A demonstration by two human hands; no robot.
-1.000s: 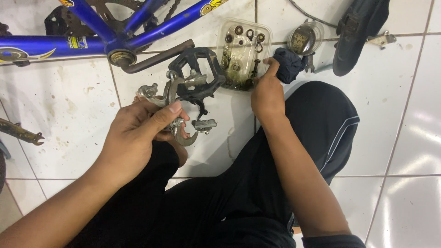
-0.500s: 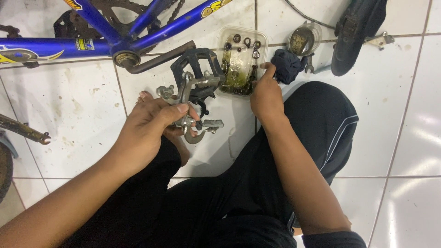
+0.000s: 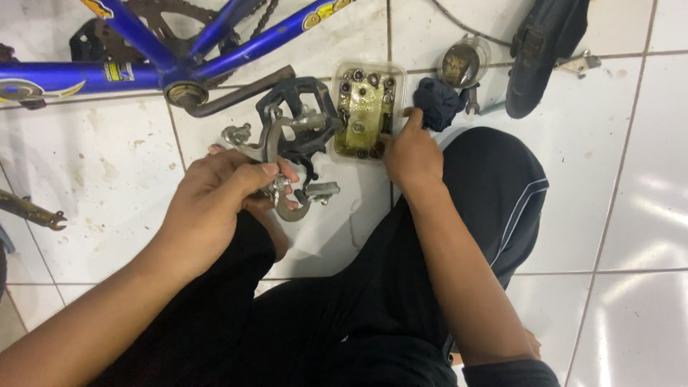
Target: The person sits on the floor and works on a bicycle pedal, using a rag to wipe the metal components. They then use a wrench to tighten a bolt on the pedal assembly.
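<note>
A: Two hands at work — the left hand (image 3: 215, 197) has its grip closed round a silver brake caliper (image 3: 283, 175), thumb laid across the top and fingers curled beneath. One curved arm of the caliper hangs out below the fingers, a small pad block jutting to the side.

B: And the right hand (image 3: 412, 154)?

A: Its grip is loose and holds nothing that I can see; the fingertips rest at the edge of a clear plastic tray (image 3: 367, 111), on the side nearest the person. Whether a small piece is pinched between them I cannot tell.

B: What sits in the tray?

A: Dark nuts and bolts round a yellowish, greasy bottom. Just beside it lies a dark blue rag (image 3: 438, 102), and beyond the rag a small round tin (image 3: 462, 63).

B: Further out?

A: A black pedal (image 3: 301, 115) on its crank arm (image 3: 236, 93), right behind the caliper, joined to a blue bicycle frame (image 3: 100, 72) lying on the white tiled floor (image 3: 631, 179). A black saddle (image 3: 545, 50) lies at the far right. The person sits on the floor in black trousers (image 3: 358, 301).
</note>
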